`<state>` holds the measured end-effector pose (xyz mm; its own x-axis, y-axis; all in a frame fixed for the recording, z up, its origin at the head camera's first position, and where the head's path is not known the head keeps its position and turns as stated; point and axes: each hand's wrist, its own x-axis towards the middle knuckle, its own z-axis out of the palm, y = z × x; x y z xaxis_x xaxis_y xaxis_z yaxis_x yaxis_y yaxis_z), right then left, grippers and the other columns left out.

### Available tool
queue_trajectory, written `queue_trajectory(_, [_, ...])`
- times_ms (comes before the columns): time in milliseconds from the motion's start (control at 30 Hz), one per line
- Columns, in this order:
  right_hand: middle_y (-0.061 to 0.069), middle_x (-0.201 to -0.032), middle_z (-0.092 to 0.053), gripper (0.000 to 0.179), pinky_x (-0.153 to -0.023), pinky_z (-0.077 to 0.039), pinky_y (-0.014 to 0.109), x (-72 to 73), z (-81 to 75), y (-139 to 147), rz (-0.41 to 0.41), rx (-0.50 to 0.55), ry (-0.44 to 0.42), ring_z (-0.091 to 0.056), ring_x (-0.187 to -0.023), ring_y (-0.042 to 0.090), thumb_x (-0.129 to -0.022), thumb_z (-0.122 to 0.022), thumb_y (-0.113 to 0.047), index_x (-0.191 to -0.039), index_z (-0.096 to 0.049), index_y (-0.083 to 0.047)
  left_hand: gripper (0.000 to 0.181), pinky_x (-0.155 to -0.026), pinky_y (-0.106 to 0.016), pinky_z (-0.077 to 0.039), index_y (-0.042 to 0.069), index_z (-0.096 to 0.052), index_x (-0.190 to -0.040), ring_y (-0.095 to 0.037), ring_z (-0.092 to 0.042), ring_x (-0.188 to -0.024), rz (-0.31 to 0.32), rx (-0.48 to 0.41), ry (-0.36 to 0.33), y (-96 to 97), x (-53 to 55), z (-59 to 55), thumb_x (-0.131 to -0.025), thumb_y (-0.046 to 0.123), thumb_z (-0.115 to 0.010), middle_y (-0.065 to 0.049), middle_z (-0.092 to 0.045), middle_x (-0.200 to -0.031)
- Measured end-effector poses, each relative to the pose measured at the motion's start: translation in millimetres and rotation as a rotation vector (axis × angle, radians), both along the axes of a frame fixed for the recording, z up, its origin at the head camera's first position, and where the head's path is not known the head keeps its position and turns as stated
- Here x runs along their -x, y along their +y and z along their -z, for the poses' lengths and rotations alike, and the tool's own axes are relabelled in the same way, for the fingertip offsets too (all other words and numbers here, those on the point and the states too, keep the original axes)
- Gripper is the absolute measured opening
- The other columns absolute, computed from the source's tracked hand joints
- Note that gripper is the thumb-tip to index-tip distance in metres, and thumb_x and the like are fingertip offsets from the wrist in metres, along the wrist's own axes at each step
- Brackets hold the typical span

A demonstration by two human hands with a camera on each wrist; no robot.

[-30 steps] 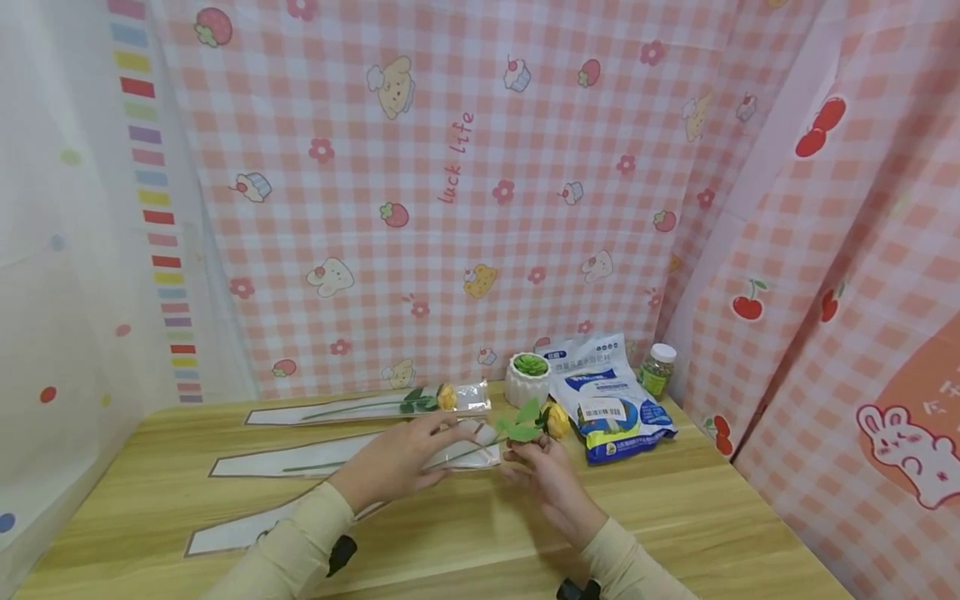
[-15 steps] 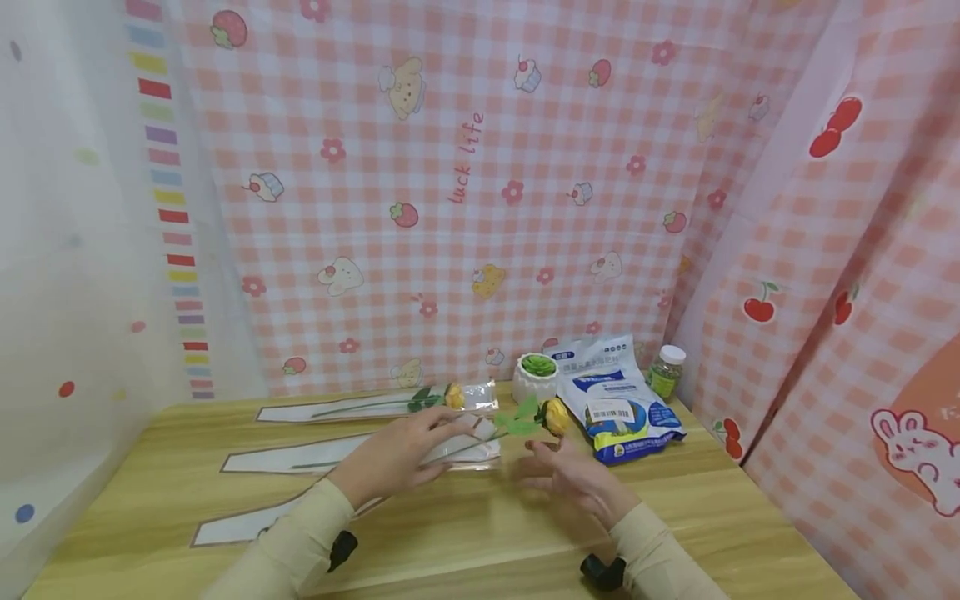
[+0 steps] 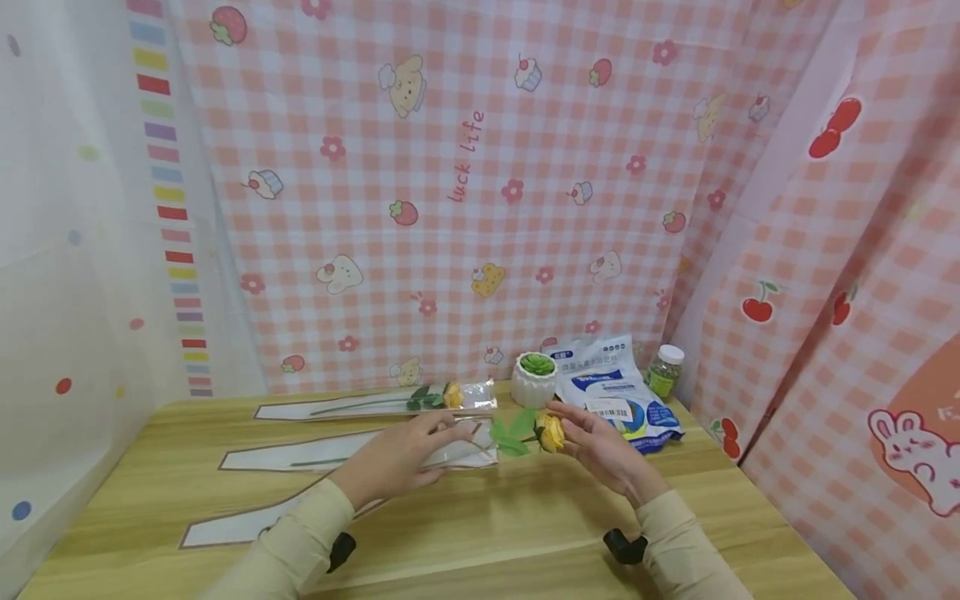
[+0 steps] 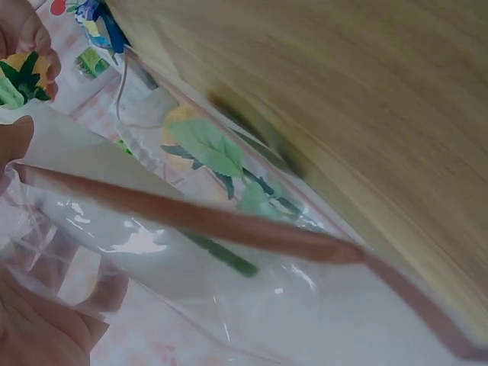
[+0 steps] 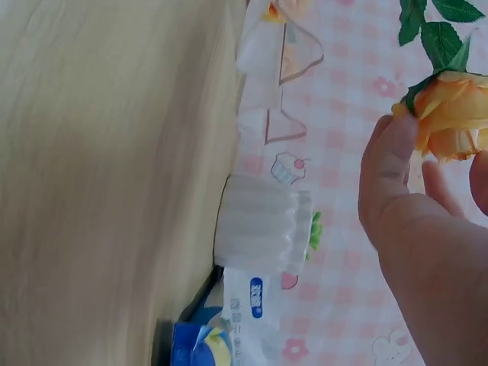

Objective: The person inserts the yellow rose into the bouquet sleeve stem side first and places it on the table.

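A yellow artificial rose [image 3: 551,432] points to the right, its green leaves [image 3: 512,437] just outside the mouth of a clear flower sleeve [image 3: 474,454]. Part of its green stem [image 4: 229,255] shows through the film in the left wrist view. My left hand [image 3: 393,457] pinches the brown-edged sleeve near its mouth. Fingers of my right hand [image 3: 609,454] curl round the bloom from the right; the right wrist view has the bloom [image 5: 454,114] between fingers and thumb. My left hand and forearm hide part of the sleeve.
Behind lies a sleeve holding another yellow rose [image 3: 453,394]. A third brown-edged sleeve [image 3: 221,532] lies in front, partly under my left arm. At the back right stand a white succulent pot [image 3: 534,383], a blue-and-white bag [image 3: 603,392] and a white-capped jar [image 3: 664,371].
My right hand has let go near the leaves, moved right and taken hold of the bloom. The bloom sits slightly lower and further left than half a second ago. My left hand stays at the sleeve.
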<state>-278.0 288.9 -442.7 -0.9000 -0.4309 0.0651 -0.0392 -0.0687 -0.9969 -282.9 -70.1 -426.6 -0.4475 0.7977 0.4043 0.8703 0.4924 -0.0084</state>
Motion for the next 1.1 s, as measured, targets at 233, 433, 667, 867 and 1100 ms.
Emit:
queue_trajectory(233, [0.007,-0.139,-0.050,0.052,-0.102,-0.049,0.029,-5.0,-7.5,-7.7,0.116,0.014,-0.028,-0.058,-0.117,0.012,-0.109,-0.047,-0.021,-0.151,-0.032,0.006,0.060,-0.075,-0.024,-0.059,0.021,-0.055,-0.143,-0.014,-0.065,-0.096,0.018,-0.015,0.026,-0.3,1.9,1.3,-0.089,0.026,-0.080,-0.008,-0.054,-0.135])
queue_trajectory(433, [0.003,-0.119,-0.054,0.028,-0.094,-0.052,0.025,-13.9,-18.9,-19.1,0.255,0.060,-0.043,-0.059,-0.105,0.011,-0.107,-0.052,-0.013,-0.129,-0.045,0.004,0.057,-0.071,-0.024,-0.058,0.020,-0.055,-0.142,-0.010,-0.064,-0.087,0.033,-0.012,-0.010,1.3,1.0,3.6,-0.090,0.024,-0.079,-0.005,-0.055,-0.133])
queue_trajectory(667, [0.003,-0.118,-0.059,0.027,-0.095,-0.051,0.023,-20.9,-29.3,-27.8,0.295,0.042,-0.008,-0.059,-0.104,0.010,-0.107,-0.053,-0.016,-0.125,-0.053,0.004,0.058,-0.072,-0.025,-0.058,0.024,-0.051,-0.145,-0.010,-0.065,-0.085,0.017,0.004,-0.031,2.9,-1.8,4.8,-0.093,0.028,-0.076,-0.004,-0.054,-0.135])
queue_trajectory(867, [0.006,-0.121,-0.060,0.035,-0.097,-0.052,0.025,-25.4,-35.0,-30.7,0.257,0.004,0.040,-0.061,-0.108,0.013,-0.103,-0.057,-0.006,-0.134,-0.050,0.010,0.060,-0.073,-0.027,-0.060,0.019,-0.052,-0.145,-0.012,-0.066,-0.086,0.036,-0.029,-0.015,2.6,-1.8,5.0,-0.091,0.025,-0.079,-0.006,-0.055,-0.133])
queue_trajectory(1100, [0.011,-0.124,-0.063,0.035,-0.096,-0.053,0.025,-29.0,-37.2,-36.9,0.265,-0.014,0.070,-0.063,-0.112,0.013,-0.100,-0.062,-0.004,-0.131,-0.053,0.010,0.065,-0.078,-0.026,-0.059,0.020,-0.049,-0.147,-0.011,-0.065,-0.094,0.053,-0.062,-0.018,3.3,-1.3,3.7,-0.090,0.028,-0.080,-0.004,-0.054,-0.132])
